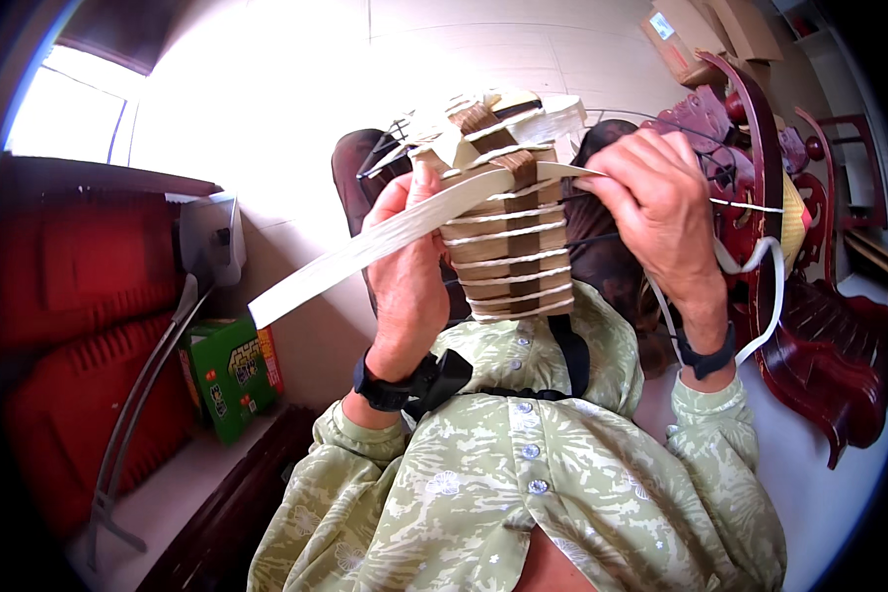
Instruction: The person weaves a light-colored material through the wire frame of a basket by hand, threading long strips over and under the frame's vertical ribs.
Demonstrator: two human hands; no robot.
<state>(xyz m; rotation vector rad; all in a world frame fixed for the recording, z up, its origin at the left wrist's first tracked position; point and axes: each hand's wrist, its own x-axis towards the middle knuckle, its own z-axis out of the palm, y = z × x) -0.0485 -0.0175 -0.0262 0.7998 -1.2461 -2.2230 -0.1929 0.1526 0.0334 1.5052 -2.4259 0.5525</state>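
Observation:
A woven basket-like piece (483, 228) rests upright before my lap, made of tan panels with a brown band down its middle and white cords across. My left hand (405, 271) is closed around its left side, the thumb up near the top. A flat cream strip (365, 247) crosses the piece, passing behind the brown band; its free end hangs out past my left hand. My right hand (661, 192) pinches the strip's other end at the right. Thin black wires stick out from the piece, and its far side is hidden.
A carved red-brown wooden chair (834, 345) stands at the right, with a white strap (775, 296) looping beside it. Cardboard boxes (686, 54) lie at the far right. At the left are red cases (89, 266), a green box (227, 375) and a metal stand (128, 434).

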